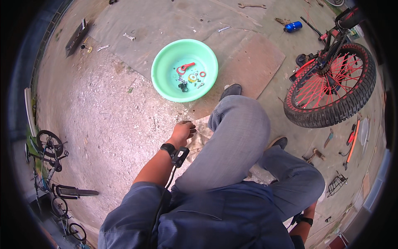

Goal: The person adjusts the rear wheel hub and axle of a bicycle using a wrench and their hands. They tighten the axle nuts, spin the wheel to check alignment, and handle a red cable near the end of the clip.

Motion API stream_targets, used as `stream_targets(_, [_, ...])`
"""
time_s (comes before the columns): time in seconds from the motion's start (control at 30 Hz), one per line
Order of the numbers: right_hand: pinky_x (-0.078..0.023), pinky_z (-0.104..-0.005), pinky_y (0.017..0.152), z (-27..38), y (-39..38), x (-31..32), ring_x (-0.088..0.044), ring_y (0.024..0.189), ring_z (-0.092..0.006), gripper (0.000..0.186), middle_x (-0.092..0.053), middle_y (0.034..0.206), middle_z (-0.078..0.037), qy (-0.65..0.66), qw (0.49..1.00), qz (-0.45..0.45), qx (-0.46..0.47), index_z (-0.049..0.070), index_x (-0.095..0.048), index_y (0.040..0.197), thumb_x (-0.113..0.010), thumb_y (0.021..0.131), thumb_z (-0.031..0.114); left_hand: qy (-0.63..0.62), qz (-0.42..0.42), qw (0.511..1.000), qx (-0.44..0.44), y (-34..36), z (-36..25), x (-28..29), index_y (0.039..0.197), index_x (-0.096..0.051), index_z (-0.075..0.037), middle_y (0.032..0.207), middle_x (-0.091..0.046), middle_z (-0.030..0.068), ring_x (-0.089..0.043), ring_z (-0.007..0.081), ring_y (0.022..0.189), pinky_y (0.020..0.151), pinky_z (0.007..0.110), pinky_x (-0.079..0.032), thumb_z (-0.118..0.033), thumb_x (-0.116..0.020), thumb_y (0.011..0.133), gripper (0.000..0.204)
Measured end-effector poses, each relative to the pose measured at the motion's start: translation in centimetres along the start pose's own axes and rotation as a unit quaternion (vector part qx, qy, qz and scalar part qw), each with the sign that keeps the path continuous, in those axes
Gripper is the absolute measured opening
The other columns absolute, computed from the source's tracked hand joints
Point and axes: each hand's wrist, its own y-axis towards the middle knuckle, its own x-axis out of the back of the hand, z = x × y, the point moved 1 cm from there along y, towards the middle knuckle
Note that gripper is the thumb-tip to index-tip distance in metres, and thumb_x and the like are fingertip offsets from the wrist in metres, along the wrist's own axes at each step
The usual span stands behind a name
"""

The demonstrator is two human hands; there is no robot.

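My left hand (182, 133) hangs beside my bent left knee with its fingers loosely bent and apart, and nothing shows in it. Just beyond it, a light green plastic basin (159, 89) stands on the ground. Inside the basin lie a red lever-like part (188, 66), a red ring (202, 74), a yellow round part (192, 78), a black part (183, 87) and several small metal pieces. Only a bit of my right hand (310, 210) shows at the lower right, past my right leg; its fingers are hidden behind the leg.
A bicycle wheel (329, 120) with red spokes stands at the right, attached to a bike frame. Near it are a blue bottle (293, 27), a hammer (318, 154) and an orange-handled tool (353, 141). Wrenches (129, 37) lie beyond the basin. More bicycles (49, 145) are at far left.
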Motion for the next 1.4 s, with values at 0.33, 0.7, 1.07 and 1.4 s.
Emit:
stream_targets(0.33, [-0.052,-0.0436,0.101,0.6,1.1,0.4,-0.059,0.124,-0.0309,0.056,-0.059,0.138,-0.014,-0.037,0.999,0.016,-0.014,0.003,-0.046,0.146,-0.046,0.106,0.041,-0.018,-0.004,1.0,-0.02,-1.3,-0.4,0.8,0.127,-0.055,-0.001,0.111,-0.068,0.0107,-0.068,0.0209,0.094,0.075,0.032,-0.053,-0.013,-0.053,0.099,0.031])
stream_targets(0.7, [-0.056,-0.0337,0.078,-0.3,-1.3,-3.9,-0.071,0.091,-0.0205,0.03,-0.073,0.105,-0.012,-0.105,0.987,-0.12,0.028,-0.003,-0.064,0.121,-0.057,0.1,0.018,-0.025,0.131,0.989,-0.057,-0.5,-0.6,1.4,0.128,-0.057,0.001,0.107,-0.07,0.0143,-0.069,0.024,0.091,0.075,0.036,-0.055,-0.016,-0.051,0.099,0.034])
stream_targets(1.07, [-0.055,-0.0345,0.069,-7.4,-3.5,-4.2,-0.071,0.081,-0.022,0.037,-0.072,0.098,-0.013,-0.185,0.963,-0.193,-0.038,0.0,-0.066,0.118,-0.066,0.094,0.028,0.162,0.149,0.959,-0.18,3.6,-4.0,7.6,0.133,-0.054,0.003,0.12,-0.066,0.0143,-0.067,0.0262,0.103,0.086,0.04,-0.055,-0.038,-0.053,0.102,0.052])
stream_targets(1.4, [-0.053,-0.031,0.061,-11.9,-4.4,-1.9,-0.071,0.073,-0.0187,0.034,-0.07,0.1,-0.009,-0.105,0.973,-0.185,-0.084,0.001,-0.064,0.12,-0.064,0.098,0.026,0.165,0.081,0.964,-0.191,-1.4,-10.2,1.9,0.13,-0.056,0.004,0.118,-0.067,0.0144,-0.066,0.0253,0.103,0.088,0.039,-0.054,-0.036,-0.053,0.102,0.049])
